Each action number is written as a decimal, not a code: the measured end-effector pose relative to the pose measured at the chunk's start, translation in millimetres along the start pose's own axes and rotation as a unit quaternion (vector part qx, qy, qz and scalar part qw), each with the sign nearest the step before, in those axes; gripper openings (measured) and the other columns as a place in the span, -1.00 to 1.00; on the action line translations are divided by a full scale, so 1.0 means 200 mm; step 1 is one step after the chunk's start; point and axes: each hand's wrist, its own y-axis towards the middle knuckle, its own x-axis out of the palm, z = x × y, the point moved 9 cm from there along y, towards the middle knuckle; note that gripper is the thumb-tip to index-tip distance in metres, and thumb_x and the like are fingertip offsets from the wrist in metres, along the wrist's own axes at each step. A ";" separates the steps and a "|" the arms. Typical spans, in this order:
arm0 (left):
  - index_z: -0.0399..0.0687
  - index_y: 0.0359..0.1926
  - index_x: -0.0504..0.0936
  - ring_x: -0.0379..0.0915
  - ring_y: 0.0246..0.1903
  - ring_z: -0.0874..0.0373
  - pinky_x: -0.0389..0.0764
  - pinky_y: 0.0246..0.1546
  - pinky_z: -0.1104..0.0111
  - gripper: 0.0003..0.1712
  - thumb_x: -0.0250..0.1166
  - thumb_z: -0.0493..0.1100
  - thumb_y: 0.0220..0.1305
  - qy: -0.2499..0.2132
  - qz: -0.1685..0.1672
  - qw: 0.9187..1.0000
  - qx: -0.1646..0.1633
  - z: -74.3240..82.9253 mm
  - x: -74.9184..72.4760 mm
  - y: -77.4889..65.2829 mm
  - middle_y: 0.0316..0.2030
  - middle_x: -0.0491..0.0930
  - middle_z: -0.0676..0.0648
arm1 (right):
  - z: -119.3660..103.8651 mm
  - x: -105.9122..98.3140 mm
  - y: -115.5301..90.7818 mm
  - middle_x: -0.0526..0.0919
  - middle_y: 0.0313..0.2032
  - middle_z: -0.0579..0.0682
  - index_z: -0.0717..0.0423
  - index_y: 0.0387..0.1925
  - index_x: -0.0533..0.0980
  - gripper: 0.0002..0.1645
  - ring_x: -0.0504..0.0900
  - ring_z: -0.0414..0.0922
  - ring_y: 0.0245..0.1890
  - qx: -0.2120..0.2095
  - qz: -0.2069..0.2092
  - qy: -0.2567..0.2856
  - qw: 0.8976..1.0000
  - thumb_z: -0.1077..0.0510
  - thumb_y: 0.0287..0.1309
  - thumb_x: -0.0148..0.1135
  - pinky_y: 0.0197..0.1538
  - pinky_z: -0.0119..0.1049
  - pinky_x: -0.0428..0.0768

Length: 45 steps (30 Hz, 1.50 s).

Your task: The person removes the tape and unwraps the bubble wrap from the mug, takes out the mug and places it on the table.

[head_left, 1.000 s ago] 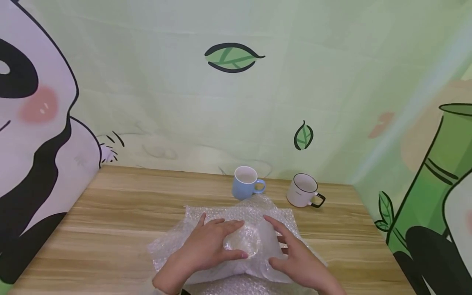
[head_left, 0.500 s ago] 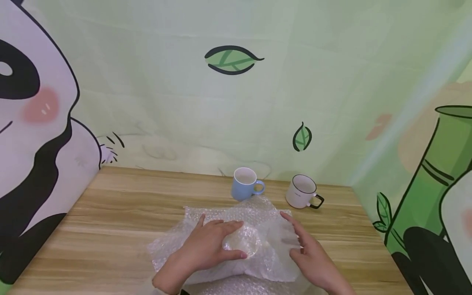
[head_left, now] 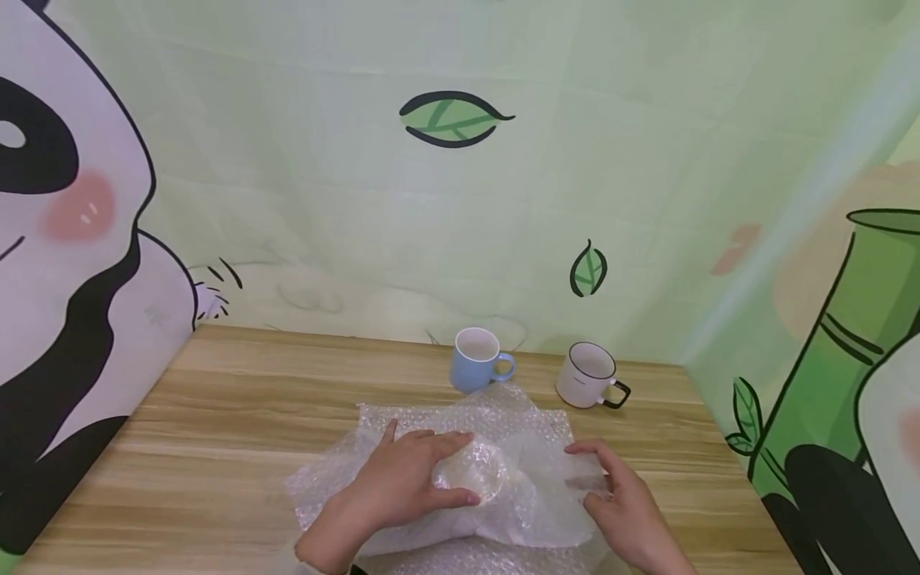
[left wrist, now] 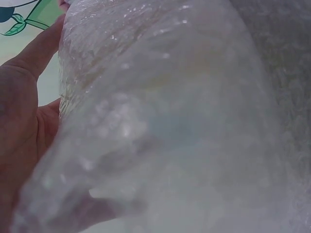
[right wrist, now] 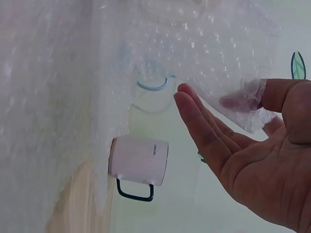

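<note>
A translucent sheet of bubble wrap lies bunched at the table's front, raised into a shiny round lump whose contents are hidden. My left hand holds this lump from the left, thumb on the near side and fingers over the far side. On the right, my right hand pinches a loose edge of the wrap. In the right wrist view, one fingertip shows through the plastic, while other fingers stretch out beside it. The left wrist view is mostly filled by blurred wrap.
Behind the wrap stands a light blue mug, its handle to the right. Farther right is a white mug with a black rim and handle. The wooden table meets a printed green backdrop at the back.
My right hand has moved right, away from the lump, drawing the wrap's edge outward with it. The left hand stays in place on the lump. Both mugs stand where they were.
</note>
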 end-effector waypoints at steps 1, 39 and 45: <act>0.22 0.42 0.52 0.49 0.34 -0.17 0.05 0.38 -0.51 -0.07 0.36 0.51 0.12 -0.001 -0.001 1.000 0.000 0.00 0.00 0.00 0.35 0.57 0.13 | 0.01 -0.01 0.00 0.52 0.35 0.07 -0.16 0.22 0.50 -0.26 0.54 0.00 0.12 0.006 0.003 -0.004 1.000 0.50 0.06 0.13 -0.04 -0.21 0.50; 0.25 0.42 0.52 0.51 0.33 -0.12 0.06 0.38 -0.51 -0.07 0.34 0.54 0.11 0.007 -0.005 1.000 0.005 0.00 0.01 0.01 0.35 0.57 0.13 | -0.07 0.29 0.01 0.58 0.28 0.16 0.11 0.29 0.43 -0.13 0.58 0.25 0.25 -0.005 -0.108 -0.041 0.993 -0.23 0.09 0.53 0.15 0.24 0.60; 0.24 0.43 0.51 0.51 0.33 -0.11 0.06 0.37 -0.52 -0.07 0.34 0.53 0.12 0.001 -0.005 1.000 0.004 0.00 0.01 0.00 0.35 0.56 0.14 | -0.02 0.31 0.04 0.61 0.24 0.19 0.12 0.30 0.46 -0.16 0.55 0.25 0.28 -0.019 -0.142 -0.020 0.989 -0.21 0.12 0.52 0.20 0.27 0.56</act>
